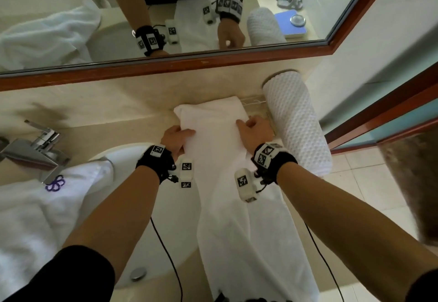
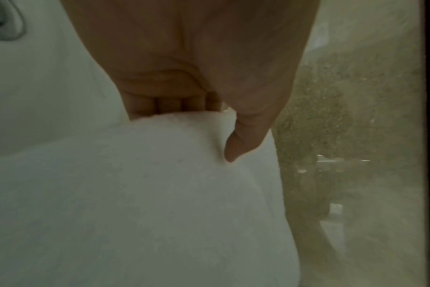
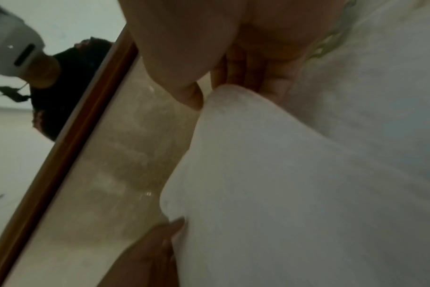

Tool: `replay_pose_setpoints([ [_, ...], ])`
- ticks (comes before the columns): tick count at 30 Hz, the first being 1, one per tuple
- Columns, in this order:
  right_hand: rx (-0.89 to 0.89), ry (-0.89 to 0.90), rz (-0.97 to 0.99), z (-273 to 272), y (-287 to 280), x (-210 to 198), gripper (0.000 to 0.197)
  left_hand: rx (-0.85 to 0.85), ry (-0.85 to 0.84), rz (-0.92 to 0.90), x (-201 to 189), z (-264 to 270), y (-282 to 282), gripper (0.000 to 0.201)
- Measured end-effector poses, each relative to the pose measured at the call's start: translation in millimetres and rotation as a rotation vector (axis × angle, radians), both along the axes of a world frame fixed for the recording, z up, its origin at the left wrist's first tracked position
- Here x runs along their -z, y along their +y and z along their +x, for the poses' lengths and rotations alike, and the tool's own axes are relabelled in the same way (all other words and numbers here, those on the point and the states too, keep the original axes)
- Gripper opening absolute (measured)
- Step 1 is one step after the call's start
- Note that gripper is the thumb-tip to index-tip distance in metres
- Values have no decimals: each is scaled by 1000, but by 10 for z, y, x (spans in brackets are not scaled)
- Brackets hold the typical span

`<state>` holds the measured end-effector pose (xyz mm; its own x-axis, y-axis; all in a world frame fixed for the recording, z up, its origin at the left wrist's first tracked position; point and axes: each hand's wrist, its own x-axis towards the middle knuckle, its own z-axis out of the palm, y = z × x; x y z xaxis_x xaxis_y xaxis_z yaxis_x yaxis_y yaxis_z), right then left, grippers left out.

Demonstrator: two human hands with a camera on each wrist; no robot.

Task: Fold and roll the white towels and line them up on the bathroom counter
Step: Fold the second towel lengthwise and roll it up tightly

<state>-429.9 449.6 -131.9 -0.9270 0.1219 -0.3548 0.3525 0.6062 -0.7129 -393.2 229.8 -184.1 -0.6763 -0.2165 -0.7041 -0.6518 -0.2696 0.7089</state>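
A long white towel [image 1: 237, 207] folded into a strip lies from the counter's front edge back toward the mirror, its far end doubled over. My left hand [image 1: 176, 139] grips the left edge of that far end, fingers curled under and thumb on top [image 2: 233, 147]. My right hand [image 1: 253, 131] grips the right edge, thumb on top and fingers tucked under the cloth [image 3: 248, 77]. A rolled white waffle towel [image 1: 297, 124] lies just right of my right hand on the beige counter [image 1: 106, 110].
A white basin [image 1: 147, 242] with a drain sits under my left forearm, a chrome tap [image 1: 35, 145] at left. A loose white towel with a purple flower [image 1: 35, 207] drapes over the basin's left side. The wood-framed mirror [image 1: 166, 65] runs along the back.
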Motion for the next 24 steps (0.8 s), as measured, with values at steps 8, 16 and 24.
replay_pose_setpoints([
  [8, -263, -183, -19, 590, 237, 275, 73, -122, 56, -58, 8, 207, 159, 27],
  [16, -214, -418, -459, 1128, 490, 434, 25, -173, 110, -141, -179, 180, 339, 37],
  [24, -36, -119, -290, 973, 954, 154, 23, -209, 90, -146, -267, 136, 247, 46],
])
